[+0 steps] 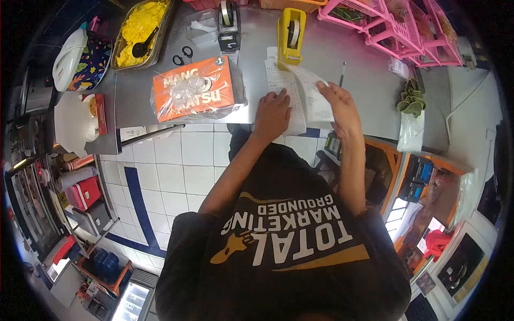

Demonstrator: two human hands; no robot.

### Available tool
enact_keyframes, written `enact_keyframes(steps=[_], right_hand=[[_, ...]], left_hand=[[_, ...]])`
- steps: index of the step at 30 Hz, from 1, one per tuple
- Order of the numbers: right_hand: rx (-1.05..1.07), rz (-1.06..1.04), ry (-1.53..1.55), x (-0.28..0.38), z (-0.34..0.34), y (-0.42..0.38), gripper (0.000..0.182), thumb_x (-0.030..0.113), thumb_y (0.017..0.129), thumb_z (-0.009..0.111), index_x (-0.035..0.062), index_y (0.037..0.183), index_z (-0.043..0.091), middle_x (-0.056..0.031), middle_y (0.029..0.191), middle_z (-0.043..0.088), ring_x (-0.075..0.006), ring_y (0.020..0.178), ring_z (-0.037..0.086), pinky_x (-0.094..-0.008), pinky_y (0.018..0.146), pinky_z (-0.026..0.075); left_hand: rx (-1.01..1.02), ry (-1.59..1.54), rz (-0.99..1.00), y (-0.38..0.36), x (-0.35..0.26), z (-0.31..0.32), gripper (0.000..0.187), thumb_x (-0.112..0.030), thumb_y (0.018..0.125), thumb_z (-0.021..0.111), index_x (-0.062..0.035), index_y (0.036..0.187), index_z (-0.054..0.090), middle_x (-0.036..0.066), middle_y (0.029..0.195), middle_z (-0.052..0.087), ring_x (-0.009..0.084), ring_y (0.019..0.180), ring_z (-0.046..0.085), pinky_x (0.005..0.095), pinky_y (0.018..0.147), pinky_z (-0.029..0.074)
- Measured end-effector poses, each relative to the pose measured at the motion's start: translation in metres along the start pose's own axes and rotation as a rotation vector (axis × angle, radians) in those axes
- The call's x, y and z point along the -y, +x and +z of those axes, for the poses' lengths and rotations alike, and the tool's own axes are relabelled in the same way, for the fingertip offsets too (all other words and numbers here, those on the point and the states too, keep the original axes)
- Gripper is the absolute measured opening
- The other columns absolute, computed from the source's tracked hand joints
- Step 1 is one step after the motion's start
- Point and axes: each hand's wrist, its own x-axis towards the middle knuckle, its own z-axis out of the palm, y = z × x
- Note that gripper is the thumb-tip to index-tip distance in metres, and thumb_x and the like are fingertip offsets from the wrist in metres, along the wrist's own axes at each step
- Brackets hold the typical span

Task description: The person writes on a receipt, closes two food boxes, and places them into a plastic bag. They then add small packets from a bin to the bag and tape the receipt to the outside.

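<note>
My left hand (272,116) rests on a long printed receipt (294,124) on the steel counter (251,85), its fingers slightly apart. In my right hand (342,108), thumb and fingers grip the edge of a second paper slip (312,96), lifted and curved. The upper end of that slip lies close to a yellow tape dispenser (292,40); whether they touch is unclear. To the left of my hands stands an orange box (193,88) wrapped in clear plastic.
A black tape dispenser (229,32), scissors (182,55) and a tray of yellow food (142,32) are at the back left. Pink baskets (393,27) stand at the back right, above a green cloth-like item (411,100). A pen (342,74) lies right of the slips.
</note>
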Motion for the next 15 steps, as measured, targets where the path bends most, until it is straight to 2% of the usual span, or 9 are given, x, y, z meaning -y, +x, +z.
enact_keyframes(steps=[2, 3, 5, 7, 9, 12, 15], right_hand=[[0.094, -0.113, -0.060, 0.003, -0.013, -0.008, 0.024, 0.025, 0.099, 0.065, 0.0027, 0.089, 0.067, 0.0064, 0.067, 0.056, -0.0033, 0.059, 0.046, -0.0240, 0.055, 0.040], [0.192, -0.114, -0.230, 0.000, -0.021, -0.004, 0.022, 0.023, 0.100, 0.064, 0.0023, 0.092, 0.067, 0.0067, 0.069, 0.056, -0.0027, 0.062, 0.046, -0.0230, 0.057, 0.040], [0.376, -0.110, -0.568, -0.019, -0.042, 0.012, 0.019, 0.020, 0.101, 0.062, 0.0016, 0.097, 0.067, 0.0073, 0.073, 0.056, -0.0015, 0.067, 0.046, -0.0211, 0.060, 0.038], [0.491, -0.111, -0.694, -0.034, -0.052, 0.031, 0.023, 0.022, 0.100, 0.064, 0.0005, 0.093, 0.066, 0.0083, 0.070, 0.047, -0.0025, 0.065, 0.039, -0.0232, 0.058, 0.035], [0.562, -0.095, -0.774, -0.032, -0.050, 0.039, 0.025, 0.023, 0.099, 0.065, 0.0007, 0.087, 0.065, 0.0087, 0.068, 0.043, -0.0033, 0.064, 0.036, -0.0245, 0.057, 0.034], [0.570, -0.090, -0.811, -0.033, -0.052, 0.052, 0.030, 0.023, 0.097, 0.069, 0.0010, 0.079, 0.061, 0.0083, 0.067, 0.038, -0.0042, 0.063, 0.034, -0.0257, 0.056, 0.032], [0.548, -0.154, -0.877, -0.034, -0.052, 0.057, 0.042, 0.027, 0.094, 0.071, -0.0008, 0.070, 0.051, 0.0023, 0.061, 0.032, -0.0084, 0.061, 0.031, -0.0316, 0.054, 0.031]], left_hand=[[-0.009, -0.527, -0.141, -0.016, 0.009, 0.009, 0.039, -0.022, 0.096, 0.057, 0.0009, 0.127, 0.060, 0.015, 0.136, 0.058, 0.0357, 0.119, 0.054, 0.0484, 0.103, 0.041], [-0.008, -0.791, -0.207, -0.023, 0.012, 0.011, 0.039, -0.023, 0.098, 0.056, 0.0010, 0.128, 0.059, 0.016, 0.135, 0.058, 0.0367, 0.121, 0.054, 0.0498, 0.105, 0.040], [-0.033, -1.813, -0.500, -0.025, -0.006, -0.020, 0.037, -0.023, 0.100, 0.056, -0.0001, 0.129, 0.058, 0.015, 0.133, 0.060, 0.0341, 0.123, 0.056, 0.0501, 0.106, 0.042], [-0.035, -2.141, -0.661, -0.017, -0.017, -0.035, 0.037, -0.022, 0.101, 0.057, -0.0011, 0.131, 0.057, 0.013, 0.129, 0.062, 0.0300, 0.122, 0.058, 0.0482, 0.105, 0.046], [-0.040, -1.785, -0.662, -0.011, -0.022, -0.035, 0.037, -0.021, 0.101, 0.060, -0.0020, 0.132, 0.055, 0.012, 0.126, 0.064, 0.0245, 0.119, 0.061, 0.0440, 0.100, 0.052], [-0.018, -1.574, -0.831, -0.004, -0.009, -0.016, 0.035, -0.017, 0.098, 0.063, -0.0021, 0.130, 0.058, 0.009, 0.120, 0.066, 0.0184, 0.108, 0.066, 0.0366, 0.090, 0.057], [-0.071, -1.629, -0.772, -0.001, -0.010, -0.013, 0.032, -0.017, 0.099, 0.063, -0.0014, 0.126, 0.060, 0.007, 0.115, 0.068, 0.0163, 0.103, 0.067, 0.0347, 0.087, 0.058]])
